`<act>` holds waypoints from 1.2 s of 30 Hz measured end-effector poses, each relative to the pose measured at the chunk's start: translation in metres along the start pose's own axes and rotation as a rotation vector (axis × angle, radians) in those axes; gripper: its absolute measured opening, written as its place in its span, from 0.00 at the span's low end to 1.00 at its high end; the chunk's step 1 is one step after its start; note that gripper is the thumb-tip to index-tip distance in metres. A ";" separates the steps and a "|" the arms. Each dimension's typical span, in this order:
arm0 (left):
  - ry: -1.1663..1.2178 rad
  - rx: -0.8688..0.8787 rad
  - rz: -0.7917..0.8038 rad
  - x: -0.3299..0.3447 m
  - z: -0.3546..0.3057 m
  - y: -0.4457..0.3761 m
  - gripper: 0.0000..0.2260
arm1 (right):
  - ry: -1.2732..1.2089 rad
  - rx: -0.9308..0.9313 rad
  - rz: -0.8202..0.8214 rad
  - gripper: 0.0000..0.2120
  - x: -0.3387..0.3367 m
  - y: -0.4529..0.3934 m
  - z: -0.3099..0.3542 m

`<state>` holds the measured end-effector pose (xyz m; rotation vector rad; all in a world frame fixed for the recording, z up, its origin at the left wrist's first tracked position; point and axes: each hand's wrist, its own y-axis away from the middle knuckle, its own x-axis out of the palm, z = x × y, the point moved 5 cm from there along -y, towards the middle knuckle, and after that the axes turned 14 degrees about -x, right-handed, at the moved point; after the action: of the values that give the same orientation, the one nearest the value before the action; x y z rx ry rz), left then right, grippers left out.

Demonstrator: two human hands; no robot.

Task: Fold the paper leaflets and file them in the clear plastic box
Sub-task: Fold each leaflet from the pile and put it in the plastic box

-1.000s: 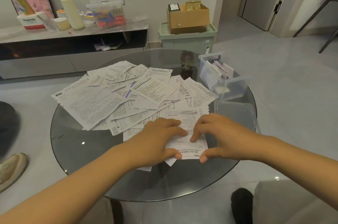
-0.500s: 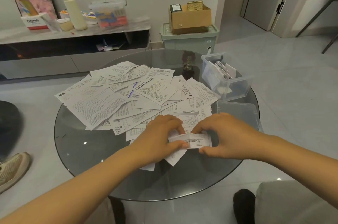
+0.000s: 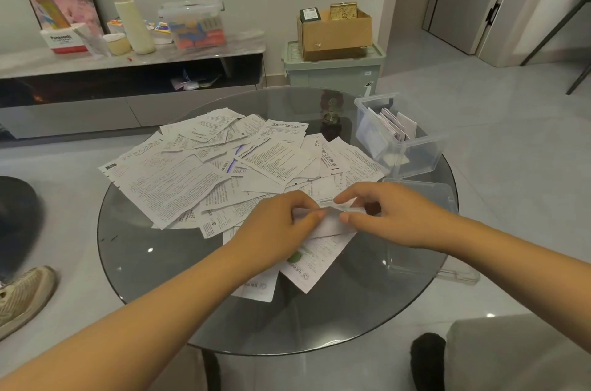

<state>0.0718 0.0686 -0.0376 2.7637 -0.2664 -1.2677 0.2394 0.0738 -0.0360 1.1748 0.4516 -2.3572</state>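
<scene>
While a second ago both hands lay flat on an open leaflet pressing it to the counter [image 3: 134, 262], that leaflet [image 3: 326, 221] is now doubled over into a narrow strip and lifted slightly at the near middle of the glass top. The left hand [image 3: 281, 224] pinches its left end between thumb and forefinger, and the right hand [image 3: 393, 215] pinches the right end the same way, the other fingers loosely curled. One fold looks done, so the piece seems ready for a further fold or for filing; whether the crease is fully pressed is hard to tell, since the fingers cover it. Loose leaflets [image 3: 224, 167] are spread in an overlapping heap across the far and left half of the round dark glass counter, so most of the job remains. The clear box [image 3: 412, 157] stands at the far right edge with several folded papers upright inside, and its lid [image 3: 425, 230] lies just in front of it. Beyond are a low cabinet [image 3: 128, 77], a green bin [image 3: 332, 71] with a cardboard box [image 3: 335, 32] on it, and a pale tiled floor.
</scene>
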 end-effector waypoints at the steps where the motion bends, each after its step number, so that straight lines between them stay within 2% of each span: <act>1: -0.005 -0.001 -0.025 0.000 0.001 -0.002 0.06 | -0.010 0.002 -0.035 0.12 -0.001 -0.002 0.000; 5: -0.024 0.008 -0.085 -0.001 0.004 -0.011 0.06 | 0.011 0.026 -0.137 0.10 -0.002 -0.007 -0.006; 10: -0.165 0.040 -0.060 0.007 0.005 -0.015 0.22 | 0.207 -0.008 -0.092 0.29 0.004 -0.013 -0.006; 15: -0.266 0.079 -0.188 0.001 -0.002 -0.013 0.29 | 0.387 -0.067 0.029 0.21 0.012 -0.018 -0.001; 18: -0.354 0.111 -0.234 -0.004 -0.008 -0.009 0.22 | 0.416 -0.057 0.021 0.19 0.011 -0.016 0.002; 20: -0.395 0.121 -0.197 -0.002 -0.009 -0.007 0.12 | 0.414 -0.060 0.035 0.18 0.010 -0.012 0.006; 22: -0.402 0.126 -0.144 0.002 -0.006 -0.005 0.07 | 0.397 -0.078 0.064 0.18 0.012 -0.007 0.011; 25: -0.420 0.156 -0.068 0.008 -0.001 -0.002 0.12 | 0.380 -0.114 0.138 0.19 0.016 0.001 0.019; 28: -0.431 0.169 0.039 0.010 0.003 0.003 0.22 | 0.360 -0.136 0.227 0.24 0.022 0.006 0.023; 31: -0.447 0.182 0.125 0.012 0.006 0.008 0.30 | 0.328 -0.151 0.220 0.23 0.023 0.007 0.025; 36: -0.451 0.220 0.132 0.011 0.006 0.013 0.30 | 0.398 -0.240 0.203 0.19 0.020 0.006 0.026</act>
<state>0.0728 0.0533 -0.0470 2.5305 -0.6431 -1.9124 0.2148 0.0510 -0.0373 1.4951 0.6902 -1.8407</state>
